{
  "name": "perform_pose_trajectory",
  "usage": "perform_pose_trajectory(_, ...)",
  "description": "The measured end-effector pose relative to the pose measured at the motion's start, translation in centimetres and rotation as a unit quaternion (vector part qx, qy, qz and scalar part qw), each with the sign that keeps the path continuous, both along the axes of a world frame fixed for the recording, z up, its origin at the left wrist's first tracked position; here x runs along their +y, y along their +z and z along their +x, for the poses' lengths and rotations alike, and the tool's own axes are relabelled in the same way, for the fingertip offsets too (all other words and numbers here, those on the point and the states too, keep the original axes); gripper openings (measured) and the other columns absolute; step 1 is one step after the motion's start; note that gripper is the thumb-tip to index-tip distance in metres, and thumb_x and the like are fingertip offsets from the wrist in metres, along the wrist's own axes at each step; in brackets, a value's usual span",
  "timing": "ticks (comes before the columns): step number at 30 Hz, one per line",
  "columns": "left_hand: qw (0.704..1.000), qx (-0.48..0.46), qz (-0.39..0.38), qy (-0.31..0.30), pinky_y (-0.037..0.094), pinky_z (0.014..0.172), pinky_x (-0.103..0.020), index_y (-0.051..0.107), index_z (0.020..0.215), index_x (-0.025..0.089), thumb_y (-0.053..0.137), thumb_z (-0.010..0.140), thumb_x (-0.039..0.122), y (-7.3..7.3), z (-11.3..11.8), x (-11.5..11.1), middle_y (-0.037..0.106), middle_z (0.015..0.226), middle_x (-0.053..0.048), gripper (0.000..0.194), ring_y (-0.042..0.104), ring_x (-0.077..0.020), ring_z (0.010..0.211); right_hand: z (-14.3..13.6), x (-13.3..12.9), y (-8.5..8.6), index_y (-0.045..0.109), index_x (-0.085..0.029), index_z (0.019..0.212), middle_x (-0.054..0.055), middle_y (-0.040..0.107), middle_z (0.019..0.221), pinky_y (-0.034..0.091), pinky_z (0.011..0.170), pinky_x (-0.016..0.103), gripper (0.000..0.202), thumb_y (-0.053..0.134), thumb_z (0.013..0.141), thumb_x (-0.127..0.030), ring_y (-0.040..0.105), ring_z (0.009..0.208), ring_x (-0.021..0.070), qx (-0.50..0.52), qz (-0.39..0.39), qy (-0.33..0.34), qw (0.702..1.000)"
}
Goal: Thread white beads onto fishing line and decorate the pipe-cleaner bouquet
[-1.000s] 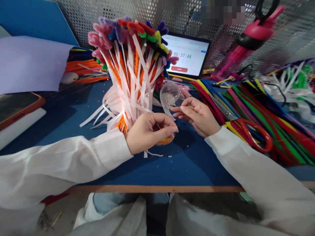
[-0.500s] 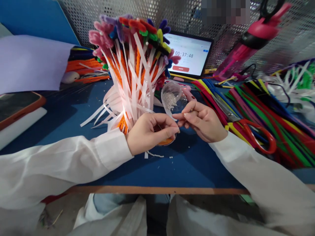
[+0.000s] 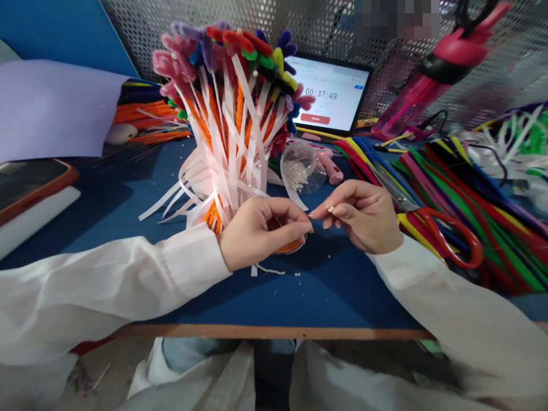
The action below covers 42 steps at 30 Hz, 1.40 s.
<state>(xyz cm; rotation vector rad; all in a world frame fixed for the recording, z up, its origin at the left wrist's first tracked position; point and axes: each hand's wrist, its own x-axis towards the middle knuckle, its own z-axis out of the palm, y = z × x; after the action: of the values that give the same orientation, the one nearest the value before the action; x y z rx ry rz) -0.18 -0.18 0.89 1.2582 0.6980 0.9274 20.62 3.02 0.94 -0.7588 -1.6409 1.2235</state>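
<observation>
My left hand (image 3: 268, 231) is closed in a pinch, thumb against forefinger; what lies between the tips is too small to make out. Small white beads (image 3: 331, 209) show at the thumb of my right hand (image 3: 363, 217), whose forefinger reaches to the left fingertips. Below the left hand, a short string of tiny pearl beads (image 3: 270, 270) lies on the blue table. A bouquet of fuzzy pipe-cleaner flowers (image 3: 240, 103) with pale pink ribbons stands behind my left wrist. Beyond the hands sits a clear cup of beads (image 3: 297, 171).
Red-handled scissors (image 3: 454, 240) rest on bundles of coloured pipe cleaners (image 3: 483, 211) at right. A pink glue gun (image 3: 329, 165) lies behind the cup. At the back are a tablet with a timer (image 3: 329, 94) and a pink bottle (image 3: 440, 74). A phone (image 3: 34, 185) is at left.
My right hand has shifted slightly right, and white beads now show at its thumb. The pink glue gun is less covered. My left hand stays in place.
</observation>
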Motion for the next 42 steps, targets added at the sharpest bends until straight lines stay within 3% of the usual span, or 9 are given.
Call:
perform_pose_trajectory(9,1.000,-0.001,-0.013,-0.004,0.044,0.050,-0.020,0.066,0.079,0.011,0.083,0.072,0.039,0.1,-0.1,-0.1,0.066,0.065,-0.003,0.033,0.056,-0.0080,0.053,-1.0,-0.2,0.7,0.064,-0.020,0.068,0.000,0.071,0.059,0.044,0.039,0.020,0.035,0.084,0.069,-0.049,0.056,0.044,0.0084,0.053,-0.066,0.005,0.996)
perform_pose_trajectory(14,1.000,-0.001,-0.016,-0.004,0.043,0.049,-0.020,0.066,0.079,0.011,0.083,0.072,0.038,0.2,0.0,-0.1,0.065,0.063,-0.002,0.033,0.055,-0.0077,0.052,-0.9,-0.3,0.7,0.066,-0.020,0.070,0.000,0.072,0.061,0.043,0.041,0.018,0.029,0.084,0.072,-0.042,0.058,0.046,0.0077,0.072,-0.067,0.033,0.995)
perform_pose_trajectory(29,1.000,0.004,-0.021,0.008,0.046,0.052,-0.019,0.068,0.076,0.011,0.084,0.070,0.030,0.6,-0.2,-0.1,0.067,0.063,-0.002,0.025,0.058,-0.0082,0.054,-1.1,0.2,0.4,0.061,-0.019,0.070,-0.003,0.065,0.051,0.033,0.037,0.015,0.034,0.083,0.072,-0.045,0.048,0.040,0.0048,0.051,-0.129,0.065,0.988)
perform_pose_trajectory(42,0.997,-0.009,-0.063,-0.039,0.046,0.053,-0.021,0.068,0.075,0.010,0.084,0.071,0.035,0.5,-0.3,-0.1,0.065,0.064,-0.003,0.029,0.056,-0.0080,0.054,-1.2,0.0,0.2,0.066,-0.017,0.075,-0.001,0.067,0.054,0.036,0.037,0.016,0.027,0.082,0.075,-0.040,0.053,0.041,0.0061,0.036,-0.138,0.094,0.985)
